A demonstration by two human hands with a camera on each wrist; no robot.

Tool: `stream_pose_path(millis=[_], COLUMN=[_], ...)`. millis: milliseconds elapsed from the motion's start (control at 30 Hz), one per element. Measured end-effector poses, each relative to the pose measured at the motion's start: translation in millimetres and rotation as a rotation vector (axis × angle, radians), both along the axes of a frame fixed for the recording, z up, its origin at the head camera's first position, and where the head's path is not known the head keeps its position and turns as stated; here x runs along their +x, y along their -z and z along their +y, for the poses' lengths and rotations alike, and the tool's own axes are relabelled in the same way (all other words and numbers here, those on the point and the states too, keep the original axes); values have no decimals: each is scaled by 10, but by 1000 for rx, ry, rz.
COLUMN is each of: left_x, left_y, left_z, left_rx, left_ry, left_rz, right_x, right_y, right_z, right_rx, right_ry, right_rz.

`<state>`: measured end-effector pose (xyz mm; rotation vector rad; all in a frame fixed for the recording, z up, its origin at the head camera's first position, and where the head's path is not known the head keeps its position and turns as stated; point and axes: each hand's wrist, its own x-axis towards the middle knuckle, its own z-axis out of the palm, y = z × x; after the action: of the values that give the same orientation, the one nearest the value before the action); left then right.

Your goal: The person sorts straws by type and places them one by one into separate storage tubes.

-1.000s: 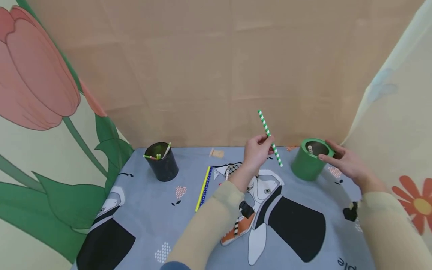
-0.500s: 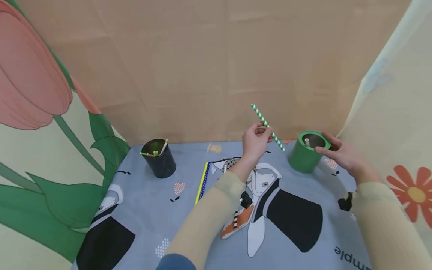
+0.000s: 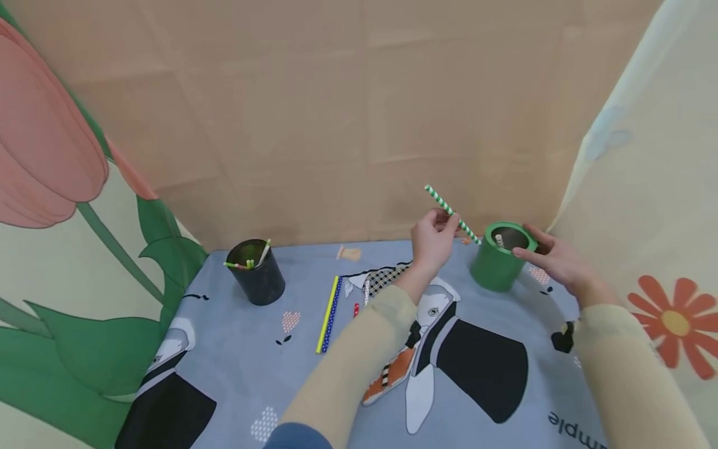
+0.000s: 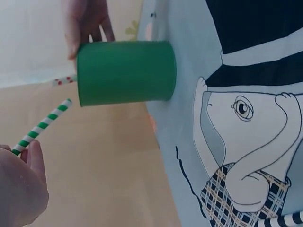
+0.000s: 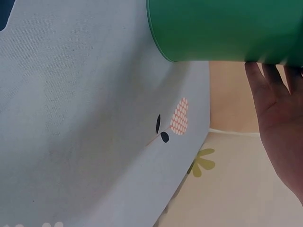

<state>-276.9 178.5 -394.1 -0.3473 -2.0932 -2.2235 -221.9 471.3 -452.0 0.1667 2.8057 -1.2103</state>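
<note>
My left hand (image 3: 433, 242) pinches a green-and-white striped straw (image 3: 439, 198) around its middle. The straw tilts down to the right, its lower end beside the rim of a green cup (image 3: 498, 269) in the head view. In the left wrist view a gap shows between the straw's tip (image 4: 66, 103) and the cup's rim. My right hand (image 3: 555, 262) holds the upright cup from its right side, thumb at the front of the rim; its fingertips (image 5: 267, 68) touch the wall in the right wrist view. A red-dotted white straw (image 4: 64, 81) sticks out of the cup.
At the back left stands a black cup (image 3: 257, 284) with several straws. A yellow straw (image 3: 328, 315) and a blue dotted straw (image 3: 333, 315) lie side by side on the printed cloth (image 3: 235, 362). A black-and-white striped straw (image 3: 385, 375) lies near my left forearm.
My left hand has moved right with the straw, bringing its lower end closer to the green cup's rim. The straw leans more. My right hand stays on the cup; the head view shifts slightly.
</note>
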Motion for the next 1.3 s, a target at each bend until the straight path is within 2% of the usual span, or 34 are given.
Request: stream_pose_path(millis=[67,167,300,533,833,1133,1300], left_x=[-9,-22,-24,17,54,80,110], left_y=[1,-10,-20,11,31,15,9], left_z=[16,58,133,217,287,324,342], left_rx=[-2,45,68,-19,-82,-265,-269], left_ry=[-22,-49,-50,-44,5,59,60], left_rz=[-3,-3,14,64,75,91,97], right_x=[-7,-11,-13,-45,-41,-62,-39], right_y=[-10,-18,-9,-28,-34,-22,-27], right_z=[-24,-39,-14,13,-15,-14,0], right_rx=[-5,-24,-26,-35,-35,-58,-55], right_ry=[-2,-5,3,6,14,1,5], right_rz=[0,-3,-21,-29,-37,-30,-43])
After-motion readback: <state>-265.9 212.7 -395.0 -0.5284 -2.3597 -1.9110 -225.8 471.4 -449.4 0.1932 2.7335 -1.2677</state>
